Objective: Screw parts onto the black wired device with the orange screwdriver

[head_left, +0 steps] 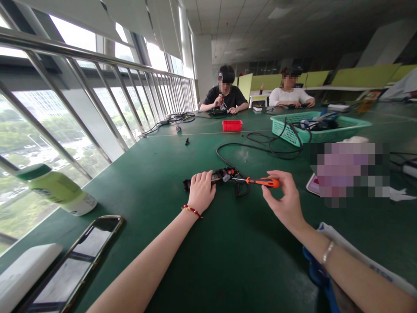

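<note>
My left hand (201, 189) is wrapped over a black device with exposed inner parts (219, 176), pressing it on the green table (195, 261). My right hand (285, 195) grips the handle end of an orange and black screwdriver (260, 181) between thumb and fingers. The screwdriver lies nearly level, its metal shaft pointing left at the right end of the device. Small red and grey parts show there, but the exact spot the tip touches is too small to tell. A black cable (228, 145) runs from the device toward the back right.
A green basket (352, 126) holding cables and parts stands at the back right, near a red tray (232, 125). At left are a bottle (58, 191), a phone (81, 261) and a white box (29, 269). Two people (226, 93) sit across the table.
</note>
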The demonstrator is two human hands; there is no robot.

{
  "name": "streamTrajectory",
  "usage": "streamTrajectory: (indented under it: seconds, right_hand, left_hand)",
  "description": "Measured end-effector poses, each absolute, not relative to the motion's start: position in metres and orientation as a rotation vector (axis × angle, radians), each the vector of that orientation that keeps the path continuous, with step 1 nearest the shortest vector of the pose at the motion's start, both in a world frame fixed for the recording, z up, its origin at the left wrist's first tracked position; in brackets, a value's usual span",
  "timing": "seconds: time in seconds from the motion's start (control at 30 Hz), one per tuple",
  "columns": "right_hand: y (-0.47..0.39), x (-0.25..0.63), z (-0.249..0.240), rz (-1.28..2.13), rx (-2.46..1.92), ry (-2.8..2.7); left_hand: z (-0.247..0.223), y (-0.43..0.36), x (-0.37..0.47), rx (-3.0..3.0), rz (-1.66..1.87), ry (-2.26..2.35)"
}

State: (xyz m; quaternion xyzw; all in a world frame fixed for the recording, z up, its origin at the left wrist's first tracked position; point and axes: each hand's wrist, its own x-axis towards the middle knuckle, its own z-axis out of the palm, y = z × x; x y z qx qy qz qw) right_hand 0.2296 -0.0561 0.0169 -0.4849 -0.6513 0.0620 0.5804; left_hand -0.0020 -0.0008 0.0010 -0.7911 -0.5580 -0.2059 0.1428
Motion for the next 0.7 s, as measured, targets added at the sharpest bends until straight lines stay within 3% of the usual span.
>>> streamTrajectory:
  seconds: [0.17, 0.37, 0.57, 0.7]
  right_hand:
    - [-0.0575, 0.2301, 0.0177, 0.325, -1.255, -1.625]
    - [-0.0567, 0.2284, 0.019, 0.118, -1.139, -1.542]
    - [-0.0564, 0.2298, 0.0171, 0.294, -1.28, -1.599]
    - [-0.0557, 0.2287, 0.0177, 0.175, -1.18, -1.536]
  left_hand:
    - [0.0007, -0.0006, -0.002, -2.29, -0.596, -1.609]
    - [0.0019, -0.0011, -0.0017, -2.29, -0.591, -1.622]
    - [0.0022, -0.0007, -0.0019, -2.296, -0.593, -1.619]
    - [0.0014, -0.0003, -0.0019, -2.289, -0.584, -1.619]
